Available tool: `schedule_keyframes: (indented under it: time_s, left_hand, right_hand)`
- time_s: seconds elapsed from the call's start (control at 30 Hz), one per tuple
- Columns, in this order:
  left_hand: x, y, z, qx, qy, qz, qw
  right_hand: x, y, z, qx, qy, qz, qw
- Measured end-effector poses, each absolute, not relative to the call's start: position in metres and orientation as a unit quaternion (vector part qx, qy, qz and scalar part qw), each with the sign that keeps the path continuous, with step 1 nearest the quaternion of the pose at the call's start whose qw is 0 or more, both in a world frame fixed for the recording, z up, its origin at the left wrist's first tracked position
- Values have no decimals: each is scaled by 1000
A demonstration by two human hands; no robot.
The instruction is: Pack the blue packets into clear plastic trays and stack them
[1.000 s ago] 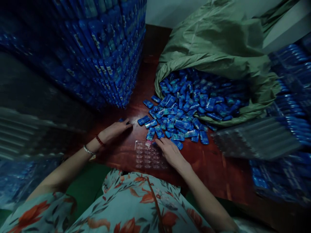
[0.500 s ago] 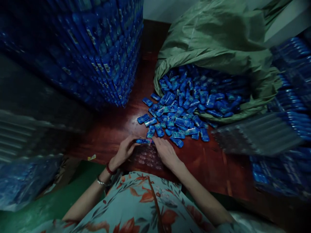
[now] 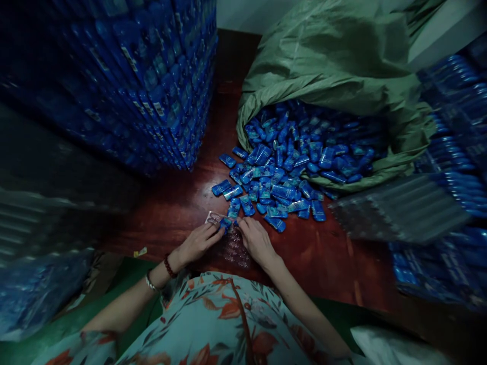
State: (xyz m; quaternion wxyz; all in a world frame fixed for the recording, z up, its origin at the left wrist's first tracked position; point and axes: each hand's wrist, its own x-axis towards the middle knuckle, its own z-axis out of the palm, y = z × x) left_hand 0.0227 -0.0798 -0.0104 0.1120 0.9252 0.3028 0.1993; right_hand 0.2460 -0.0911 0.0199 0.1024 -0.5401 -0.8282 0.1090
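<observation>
A clear plastic blister tray with rows of pockets lies on the dark red table in front of me. My left hand presses a small blue packet onto the tray's far left corner. My right hand rests on the tray's far right side, its fingertips touching the same spot. Just beyond lies a loose pile of blue packets spilling from an open green sack.
A tall stack of filled blue trays stands at the left. Stacks of clear trays and filled blue trays stand at the right. More clear trays are at the far left.
My left hand came back from the table's left with a blue packet and brought it to the tray's far edge. My right hand stayed on the tray.
</observation>
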Motion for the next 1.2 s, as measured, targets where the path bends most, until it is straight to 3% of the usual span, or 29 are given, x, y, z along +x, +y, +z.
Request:
schedule_keyframes:
  time_s: [0.17, 0.33, 0.5, 0.6, 0.73, 0.9, 1.1, 1.2]
  left_hand:
    - [27, -67, 5, 916, 316, 174, 174]
    - [29, -57, 34, 831, 409, 265, 268]
    - [45, -52, 49, 614, 538, 368, 445]
    - [59, -53, 54, 528, 533, 359, 555]
    - [71, -54, 65, 476, 494, 324, 652]
    - [73, -54, 68, 477, 474, 313, 671]
    - [68, -67, 56, 543, 477, 321, 612]
    - [69, -76, 57, 662, 430, 287, 542]
  right_hand:
    - [246, -86, 20, -538, -829, 115, 102]
    - [248, -88, 19, -542, -823, 123, 115]
    - [248, -92, 34, -578, -763, 135, 256]
    - [243, -97, 50, -591, -701, 233, 323]
    - [235, -101, 58, -571, -555, 473, 378]
    - [234, -104, 51, -540, -426, 586, 429]
    - [231, -110, 42, -565, -463, 539, 418]
    - [252, -122, 53, -573, -556, 497, 341]
